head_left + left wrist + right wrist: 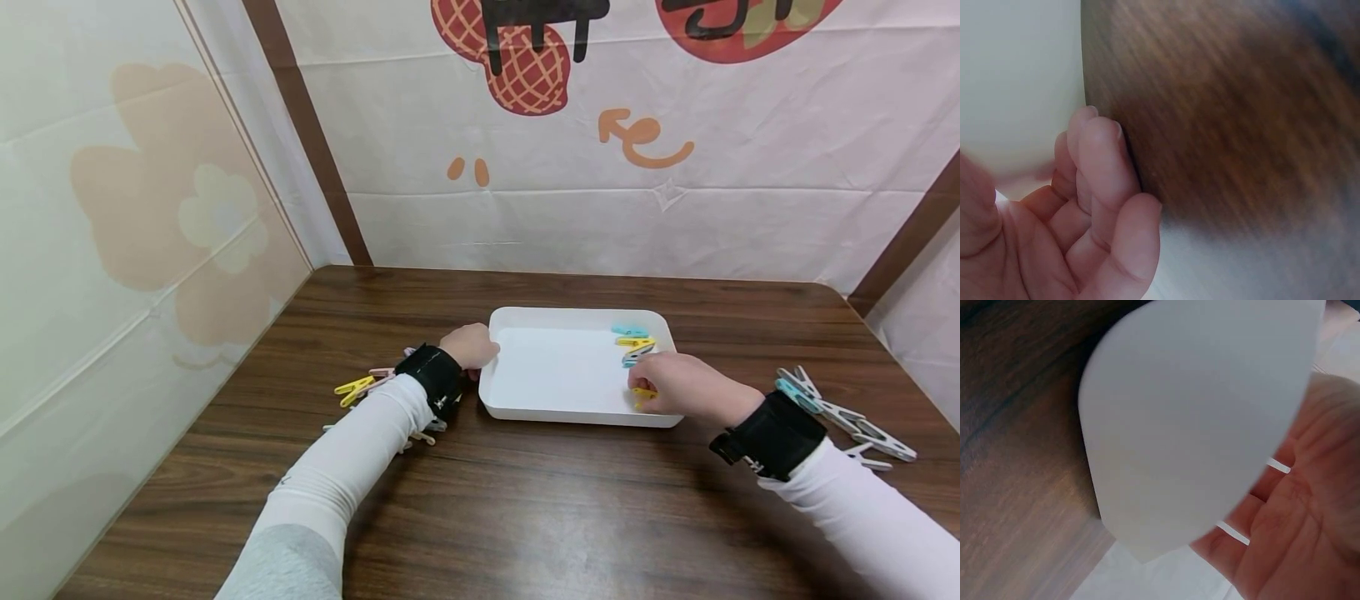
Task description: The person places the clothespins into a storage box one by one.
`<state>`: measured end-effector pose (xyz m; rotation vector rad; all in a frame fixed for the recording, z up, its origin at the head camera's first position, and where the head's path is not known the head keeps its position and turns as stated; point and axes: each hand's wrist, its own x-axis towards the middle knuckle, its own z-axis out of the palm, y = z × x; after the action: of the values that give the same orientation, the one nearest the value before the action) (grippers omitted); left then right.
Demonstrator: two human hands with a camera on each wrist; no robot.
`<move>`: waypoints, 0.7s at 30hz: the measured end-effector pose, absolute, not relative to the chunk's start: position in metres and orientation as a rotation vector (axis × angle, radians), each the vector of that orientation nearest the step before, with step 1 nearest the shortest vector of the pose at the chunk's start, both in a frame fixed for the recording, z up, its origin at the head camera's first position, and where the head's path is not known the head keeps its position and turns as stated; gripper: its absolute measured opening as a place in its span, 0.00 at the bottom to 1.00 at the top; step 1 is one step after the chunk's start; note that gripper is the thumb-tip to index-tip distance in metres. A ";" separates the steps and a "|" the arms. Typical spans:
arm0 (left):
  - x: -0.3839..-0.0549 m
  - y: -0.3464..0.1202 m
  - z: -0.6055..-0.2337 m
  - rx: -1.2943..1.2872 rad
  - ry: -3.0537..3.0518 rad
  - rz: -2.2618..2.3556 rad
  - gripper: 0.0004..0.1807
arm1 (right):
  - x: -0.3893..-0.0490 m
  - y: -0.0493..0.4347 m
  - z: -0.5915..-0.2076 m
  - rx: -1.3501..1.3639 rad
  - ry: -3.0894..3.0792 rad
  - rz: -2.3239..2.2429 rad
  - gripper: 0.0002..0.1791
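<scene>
Your left sleeve (330,483) lies nearest the camera, stretched toward the white tray (547,367).
Your right hand (686,387) pinches a yellow clothespin (643,392) between thumb and bent fingers, nearly closed, inside the tray's right end; just beyond it lie a blue-and-grey clothespin (637,356), a second yellow one (634,342) and a light-blue one (629,331), roughly in a column, while your left hand (468,346) is at the tray's left edge, fingers curved, though whether they clasp the rim cannot be told. To the left, a mixed group of clothespins (354,390) lies on the brown table (562,508), partly hidden behind your forearm and black wristband (433,373); to the right, grey and light-blue clothespins (885,440) lie beside your other wristband (776,437). Printed white sheeting (540,225) hangs behind.
</scene>
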<state>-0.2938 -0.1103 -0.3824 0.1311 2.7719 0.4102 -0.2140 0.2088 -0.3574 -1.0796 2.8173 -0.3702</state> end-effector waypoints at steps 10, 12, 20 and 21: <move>-0.295 -0.110 -0.382 0.145 2.779 0.400 0.18 | -0.218 0.208 -0.364 -1.167 2.875 -0.257 0.13; -0.295 -0.111 -0.382 0.141 2.781 0.399 0.18 | -0.219 0.208 -0.365 -1.161 2.883 -0.254 0.13; -0.296 -0.111 -0.383 0.127 2.779 0.396 0.18 | -0.214 0.210 -0.361 -1.098 2.900 -0.293 0.10; -0.297 -0.111 -0.383 0.127 2.776 0.397 0.18 | -0.213 0.212 -0.360 -1.083 2.903 -0.312 0.11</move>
<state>-0.2967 -0.1107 -0.3835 0.1270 2.7764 0.3974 -0.2128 0.2119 -0.3600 -1.0828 2.9034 -0.3124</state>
